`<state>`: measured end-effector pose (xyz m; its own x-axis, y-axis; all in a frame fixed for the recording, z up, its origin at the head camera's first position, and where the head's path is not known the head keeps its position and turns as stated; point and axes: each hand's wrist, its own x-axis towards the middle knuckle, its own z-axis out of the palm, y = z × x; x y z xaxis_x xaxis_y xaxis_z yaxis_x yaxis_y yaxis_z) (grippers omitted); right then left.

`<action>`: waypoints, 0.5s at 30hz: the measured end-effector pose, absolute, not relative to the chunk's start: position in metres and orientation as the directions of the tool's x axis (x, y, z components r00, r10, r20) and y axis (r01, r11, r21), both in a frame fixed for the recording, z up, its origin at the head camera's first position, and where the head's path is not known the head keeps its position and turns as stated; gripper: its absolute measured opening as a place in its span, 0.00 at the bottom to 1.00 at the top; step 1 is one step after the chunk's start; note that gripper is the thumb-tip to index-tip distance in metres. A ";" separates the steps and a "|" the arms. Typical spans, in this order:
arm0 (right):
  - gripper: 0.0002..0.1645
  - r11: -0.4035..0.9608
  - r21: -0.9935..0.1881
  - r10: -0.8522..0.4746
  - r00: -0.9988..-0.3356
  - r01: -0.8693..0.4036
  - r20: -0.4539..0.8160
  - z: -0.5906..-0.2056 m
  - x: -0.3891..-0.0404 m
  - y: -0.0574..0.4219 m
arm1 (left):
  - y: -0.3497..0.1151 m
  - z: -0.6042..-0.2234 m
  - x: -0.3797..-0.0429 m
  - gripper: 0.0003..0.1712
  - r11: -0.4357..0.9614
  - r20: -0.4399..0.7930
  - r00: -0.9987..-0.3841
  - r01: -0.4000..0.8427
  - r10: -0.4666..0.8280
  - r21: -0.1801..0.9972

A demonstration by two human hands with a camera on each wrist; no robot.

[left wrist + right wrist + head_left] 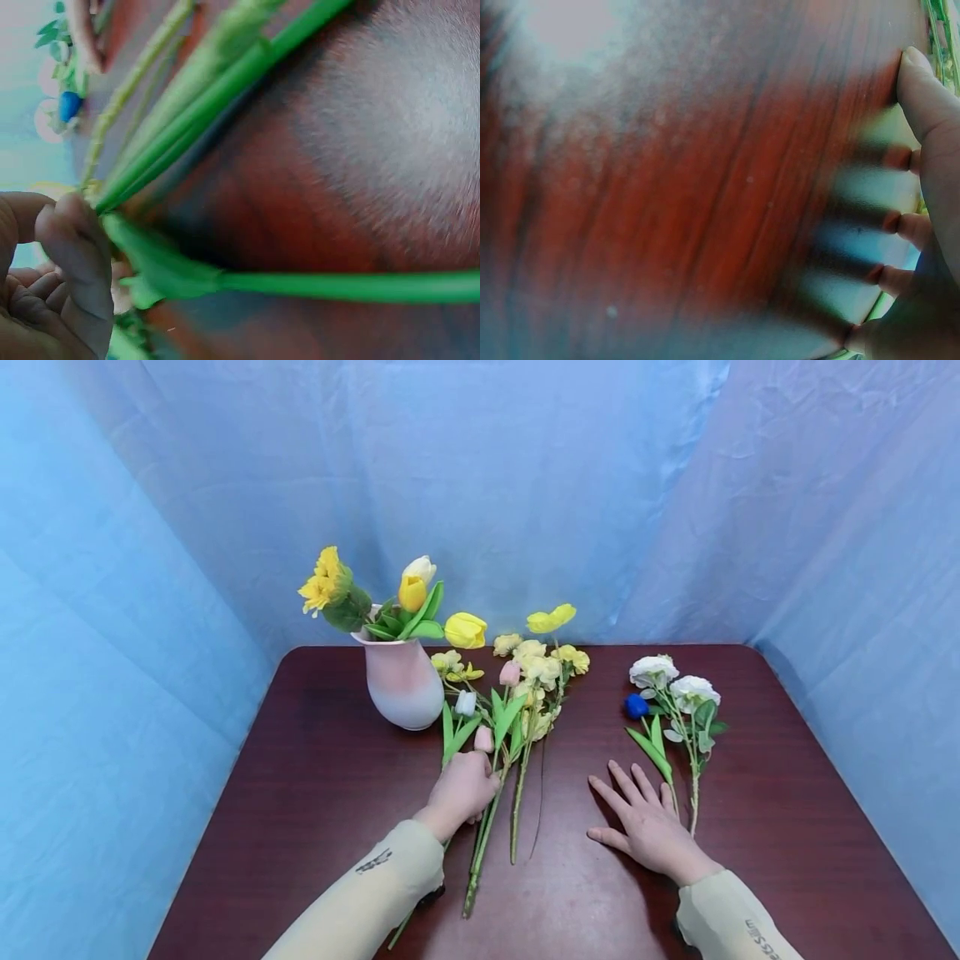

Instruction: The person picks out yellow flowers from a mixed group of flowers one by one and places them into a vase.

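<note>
Sleeves [352,893] sit nearest the camera, cut off at the bottom edge. Left hand [463,787]: fingers curled, pinching the lower pink tulip [483,740] by its stem just under the bloom, as I read it. That tulip lies on the worktop [315,827], right of the vase [405,681]. Right hand [651,831]: fingers spread, tips on the worktop, holding nothing; its little finger is right by the blue tulip [636,707] stem, contact unclear.

Step in hand looks like picking one stem out. Next move calls for a careful lift: stems crowd together, so the pale tulip [466,702] or yellow flowers [542,671] could drag along.

Hard to make out: knuckles hide the pinch in the head view, left wrist view is blurry, can't count stems pinched. Vase's inside is hidden.
</note>
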<state>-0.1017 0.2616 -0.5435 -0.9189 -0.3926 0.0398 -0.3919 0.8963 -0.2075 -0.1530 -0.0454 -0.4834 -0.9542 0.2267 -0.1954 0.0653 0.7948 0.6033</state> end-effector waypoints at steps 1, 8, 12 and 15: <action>0.46 0.897 -0.209 -0.391 -0.919 -0.390 0.038 -0.543 -0.102 0.261 | -0.048 -0.480 -0.151 0.20 0.772 -0.181 -0.955 0.069 0.233 0.631; 0.47 0.899 -0.203 -0.389 -0.921 -0.388 0.037 -0.545 -0.102 0.261 | -0.072 -0.457 -0.140 0.08 0.708 -0.129 -0.964 0.075 0.231 0.703; 0.47 0.898 -0.205 -0.390 -0.920 -0.388 0.034 -0.545 -0.102 0.261 | -0.091 -0.456 -0.133 0.07 0.733 -0.133 -0.970 0.062 0.205 0.677; 0.47 0.898 -0.208 -0.389 -0.921 -0.387 0.033 -0.545 -0.102 0.262 | -0.105 -0.458 -0.126 0.07 0.757 -0.157 -0.970 0.039 0.186 0.653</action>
